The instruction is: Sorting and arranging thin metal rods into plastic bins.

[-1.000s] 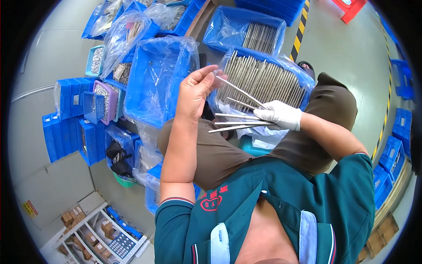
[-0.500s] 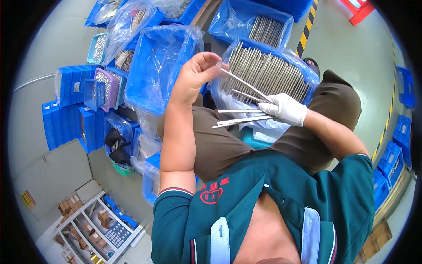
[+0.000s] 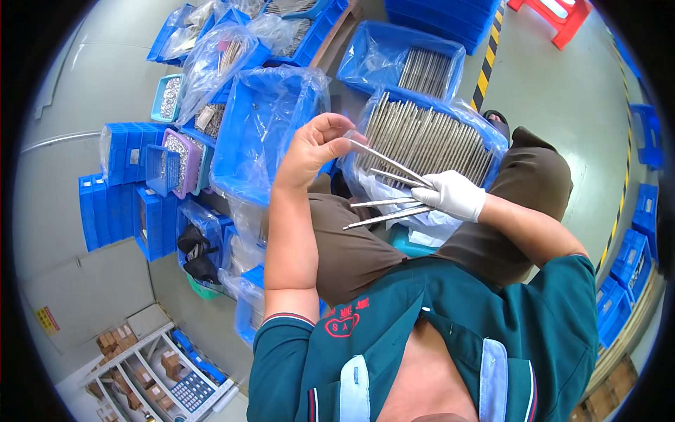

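Observation:
Several slim metal rods [image 3: 385,220] fan out toward the left from my right hand [image 3: 453,195], which wears a white glove and is closed around their right ends. The topmost rod [image 3: 387,159] slants up to my bare left hand [image 3: 318,151]. The left thumb and curled fingers are closed at that rod's upper end; the exact contact is small and partly hidden. Just beyond both hands, a blue bin [image 3: 500,133] lined with clear plastic holds many similar rods [image 3: 429,130] lying side by side. White wrapping [image 3: 429,224] shows below the gloved hand.
An open blue bin with a plastic liner [image 3: 242,144] stands left of my left hand. Another bin of rods [image 3: 362,60] sits farther back. Small baskets [image 3: 184,158] of metal parts and stacked blue crates [image 3: 91,211] are at left. A red stool [image 3: 568,24] stands far right.
The whole view has shifted, so the scene sits slightly lower. The lower rods in my gloved hand have changed angle and look closer together. My left hand stays at the upper rod's end.

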Motion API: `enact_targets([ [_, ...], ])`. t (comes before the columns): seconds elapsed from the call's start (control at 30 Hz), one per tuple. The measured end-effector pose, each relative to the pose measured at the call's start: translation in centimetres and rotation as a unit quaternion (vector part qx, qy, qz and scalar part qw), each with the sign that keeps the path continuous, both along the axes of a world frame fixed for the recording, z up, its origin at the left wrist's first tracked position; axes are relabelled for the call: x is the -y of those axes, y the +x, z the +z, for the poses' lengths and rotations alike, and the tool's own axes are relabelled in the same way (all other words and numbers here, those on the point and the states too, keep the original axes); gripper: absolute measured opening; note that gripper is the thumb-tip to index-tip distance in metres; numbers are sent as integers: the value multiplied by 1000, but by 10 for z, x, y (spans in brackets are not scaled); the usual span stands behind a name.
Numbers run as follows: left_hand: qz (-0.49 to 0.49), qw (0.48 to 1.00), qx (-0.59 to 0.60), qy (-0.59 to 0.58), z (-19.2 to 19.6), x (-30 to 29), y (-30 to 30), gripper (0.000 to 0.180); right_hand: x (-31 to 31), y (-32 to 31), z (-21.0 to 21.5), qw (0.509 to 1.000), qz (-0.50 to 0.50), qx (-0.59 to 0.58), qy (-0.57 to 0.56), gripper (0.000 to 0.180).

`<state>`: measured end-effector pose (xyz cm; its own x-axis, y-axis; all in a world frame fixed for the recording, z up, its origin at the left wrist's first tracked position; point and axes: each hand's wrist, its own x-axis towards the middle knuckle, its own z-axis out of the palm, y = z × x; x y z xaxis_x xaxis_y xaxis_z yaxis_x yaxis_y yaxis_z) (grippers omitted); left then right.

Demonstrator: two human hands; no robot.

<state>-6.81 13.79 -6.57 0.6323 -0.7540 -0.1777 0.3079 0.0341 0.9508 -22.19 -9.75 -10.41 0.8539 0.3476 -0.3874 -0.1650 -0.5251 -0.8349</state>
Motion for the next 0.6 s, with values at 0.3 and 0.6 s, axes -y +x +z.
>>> enact_targets([
  [0.3, -25, 999, 30, -19, -2, 9, -3, 27, 3, 4, 21, 998, 19, -55, 40, 47],
  [0.6, 119, 989, 89, 22, 3, 2, 5, 18, 8, 3, 5, 998, 14, -33, 54, 52],
])
